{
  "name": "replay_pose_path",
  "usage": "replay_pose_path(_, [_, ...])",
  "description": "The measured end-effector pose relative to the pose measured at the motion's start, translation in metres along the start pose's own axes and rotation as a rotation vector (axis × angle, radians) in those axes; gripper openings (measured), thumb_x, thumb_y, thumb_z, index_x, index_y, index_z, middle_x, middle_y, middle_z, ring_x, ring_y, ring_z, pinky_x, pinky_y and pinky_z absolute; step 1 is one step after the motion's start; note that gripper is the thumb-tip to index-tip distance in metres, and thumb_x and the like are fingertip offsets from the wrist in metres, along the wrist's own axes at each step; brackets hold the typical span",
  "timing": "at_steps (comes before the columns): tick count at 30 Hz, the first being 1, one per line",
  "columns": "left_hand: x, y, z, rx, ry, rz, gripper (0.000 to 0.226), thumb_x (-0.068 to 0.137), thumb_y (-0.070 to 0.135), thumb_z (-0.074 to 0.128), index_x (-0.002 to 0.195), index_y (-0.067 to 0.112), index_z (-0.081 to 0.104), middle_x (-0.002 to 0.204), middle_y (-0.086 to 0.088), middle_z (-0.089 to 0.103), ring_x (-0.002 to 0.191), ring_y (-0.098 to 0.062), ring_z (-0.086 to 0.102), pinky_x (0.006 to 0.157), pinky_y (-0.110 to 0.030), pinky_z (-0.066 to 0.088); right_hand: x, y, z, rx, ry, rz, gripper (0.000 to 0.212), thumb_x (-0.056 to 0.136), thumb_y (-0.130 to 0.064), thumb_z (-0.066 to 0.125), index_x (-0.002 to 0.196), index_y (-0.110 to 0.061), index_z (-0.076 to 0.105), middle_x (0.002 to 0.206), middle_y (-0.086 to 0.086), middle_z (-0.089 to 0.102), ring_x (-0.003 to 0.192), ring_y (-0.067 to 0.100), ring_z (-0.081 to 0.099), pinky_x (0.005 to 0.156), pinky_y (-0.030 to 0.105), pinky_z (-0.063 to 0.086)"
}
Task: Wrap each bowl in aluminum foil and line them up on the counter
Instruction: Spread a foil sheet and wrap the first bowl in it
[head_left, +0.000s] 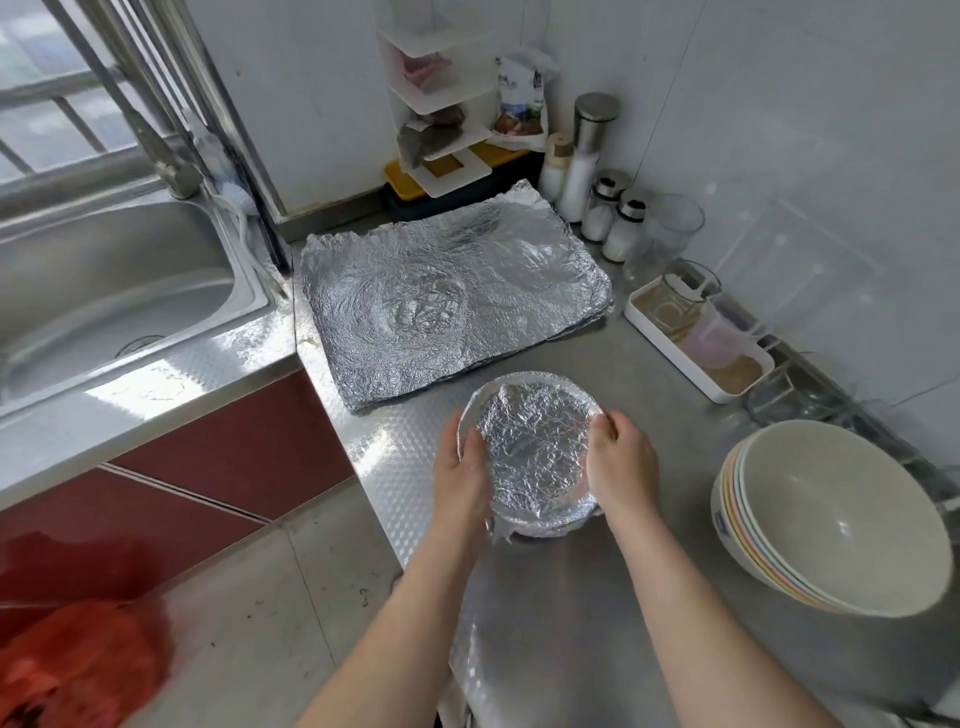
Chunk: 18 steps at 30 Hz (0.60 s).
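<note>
A steel sink (119, 291) filled the upper left of the frame, its tap (156, 145) rising before a barred window, with dark red cabinet doors (218, 441) below and a blurred red object (78, 670) in the lower left corner. A stack of crinkled foil sheets (452, 296) lay flat on the steel counter (597, 597) at centre, just right of the sink's edge. Directly below the stack in the frame, near the counter's front edge, sat a foil-covered bowl (535, 447), the foil stretched across its mouth and folded down over the rim. The person's left hand (465, 478) gripped the bowl's left side, fingers curled against the foil at the rim, while the right hand (621, 462) clasped the right side in the same way, thumb and fingers closed on the edge. Whether the bowl rested on the counter or was raised slightly could not be told. A white shelf rack (441, 104) stood in the upper centre corner, with salt shakers (618, 223) lined along the wall to its right. A white tray (727, 384) holding glasses sat at the right, and a stack of unwrapped bowls (831, 519) with pastel rims stood tilted at the lower right, well apart from the hands.
</note>
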<state>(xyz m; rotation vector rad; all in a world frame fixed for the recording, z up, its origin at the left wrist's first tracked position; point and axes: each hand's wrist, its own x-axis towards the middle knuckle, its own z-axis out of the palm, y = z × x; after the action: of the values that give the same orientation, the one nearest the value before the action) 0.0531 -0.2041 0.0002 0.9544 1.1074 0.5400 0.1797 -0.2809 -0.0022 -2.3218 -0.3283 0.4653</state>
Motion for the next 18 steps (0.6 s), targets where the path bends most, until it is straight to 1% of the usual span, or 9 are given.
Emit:
replay_pose_path(1, [-0.001,0.001,-0.001,-0.019,-0.019,-0.041,0.041,0.099,0.023,0.048,0.138,0.034,0.049,0.138,-0.002,0.054,0.122,-0.022,0.055,0.104,-0.046,0.045,0.001,0.001,-0.002,-0.026,0.005,0.002,0.030,0.099,-0.024,0.040,0.106,-0.005,0.062,0.110,0.015,0.066,0.099,0.031,0.057,0.076,0.033,0.039])
replay_pose_path(3, [-0.001,0.004,-0.004,0.000,0.002,-0.077,0.044,0.096,0.019,0.053,0.138,0.027,0.048,0.134,-0.001,0.054,0.117,-0.021,0.056,0.099,-0.038,0.047,0.002,0.003,-0.005,-0.101,0.054,-0.022,0.019,0.095,-0.022,0.045,0.089,-0.012,0.060,0.099,0.015,0.068,0.087,0.030,0.055,0.071,0.034,0.039])
replay_pose_path(5, [0.000,0.013,-0.011,0.144,0.076,-0.020,0.041,0.095,0.018,0.059,0.135,0.020,0.049,0.124,-0.002,0.055,0.106,-0.018,0.058,0.083,-0.026,0.045,0.004,0.000,-0.008,-0.165,0.141,-0.070,0.018,0.091,-0.017,0.050,0.092,-0.013,0.068,0.095,0.013,0.069,0.090,0.031,0.053,0.076,0.036,0.043])
replay_pose_path(6, [0.001,0.017,-0.017,0.247,0.089,0.020,0.040,0.094,0.020,0.061,0.133,0.019,0.051,0.117,-0.005,0.058,0.097,-0.018,0.059,0.075,-0.025,0.045,0.004,-0.003,-0.009,-0.176,0.164,-0.079,0.021,0.090,-0.016,0.052,0.097,-0.012,0.071,0.096,0.011,0.070,0.094,0.031,0.054,0.079,0.037,0.045])
replay_pose_path(9, [0.010,0.026,-0.030,0.419,-0.006,0.003,0.033,0.094,0.023,0.060,0.127,0.017,0.057,0.098,-0.009,0.064,0.072,-0.016,0.061,0.067,-0.031,0.049,0.010,-0.011,-0.008,-0.207,0.152,-0.065,0.022,0.089,-0.014,0.052,0.096,-0.012,0.072,0.092,0.009,0.070,0.090,0.030,0.057,0.070,0.032,0.044])
replay_pose_path(12, [0.013,0.033,-0.039,0.517,-0.101,-0.076,0.020,0.091,0.017,0.062,0.110,0.014,0.059,0.071,-0.006,0.065,0.052,-0.016,0.059,0.064,-0.037,0.058,0.019,-0.024,-0.002,-0.289,0.147,-0.127,0.023,0.091,-0.013,0.052,0.099,-0.015,0.073,0.094,0.010,0.071,0.091,0.033,0.059,0.073,0.036,0.049])
replay_pose_path(14, [0.011,0.039,-0.046,0.673,-0.158,-0.099,0.016,0.089,0.025,0.063,0.097,0.012,0.060,0.067,-0.007,0.071,0.058,-0.023,0.067,0.073,-0.043,0.060,0.025,-0.038,0.003,-0.318,0.110,-0.216,0.025,0.091,-0.010,0.052,0.104,-0.015,0.073,0.100,0.009,0.071,0.094,0.031,0.060,0.078,0.036,0.050])
replay_pose_path(16, [0.007,0.046,-0.059,0.847,-0.311,-0.158,0.035,0.093,0.041,0.059,0.088,0.008,0.069,0.071,-0.005,0.074,0.067,-0.020,0.072,0.069,-0.030,0.059,0.027,-0.056,0.012,-0.299,-0.008,-0.335,0.027,0.093,-0.007,0.052,0.109,-0.014,0.071,0.108,0.006,0.070,0.100,0.027,0.061,0.085,0.036,0.051])
replay_pose_path(18, [0.003,0.055,-0.068,0.940,-0.445,-0.224,0.052,0.094,0.052,0.053,0.080,0.007,0.075,0.071,-0.002,0.075,0.064,-0.012,0.070,0.063,-0.020,0.052,0.022,-0.073,0.017,-0.264,-0.153,-0.449,0.028,0.094,-0.007,0.052,0.115,-0.013,0.069,0.114,0.004,0.069,0.107,0.025,0.060,0.093,0.039,0.050])
